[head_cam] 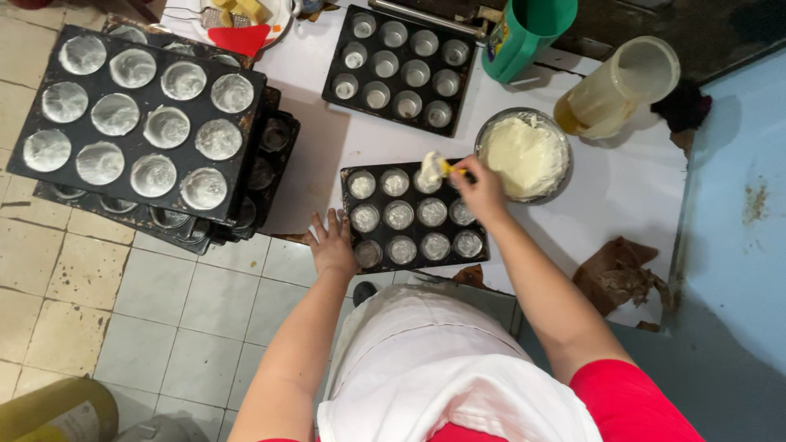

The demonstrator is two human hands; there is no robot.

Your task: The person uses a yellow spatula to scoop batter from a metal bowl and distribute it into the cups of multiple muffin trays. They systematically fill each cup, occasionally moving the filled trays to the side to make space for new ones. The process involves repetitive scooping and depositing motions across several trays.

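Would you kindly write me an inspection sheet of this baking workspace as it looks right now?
Surface: white table, stained, with torn brown paper at its right edge.
Job's things: dark muffin tray with twelve cups, greased; metal bowl of pale cream beside it; a brush loaded with cream over the tray's top row.
Clutter: second muffin tray behind; stack of greased trays at left; green tub; clear plastic jug lying tilted.
Grippers: left hand flat on the tray's left edge; right hand holds the brush.
Cables: nothing seen.
Surroundings: tiled floor; pale blue surface at right.
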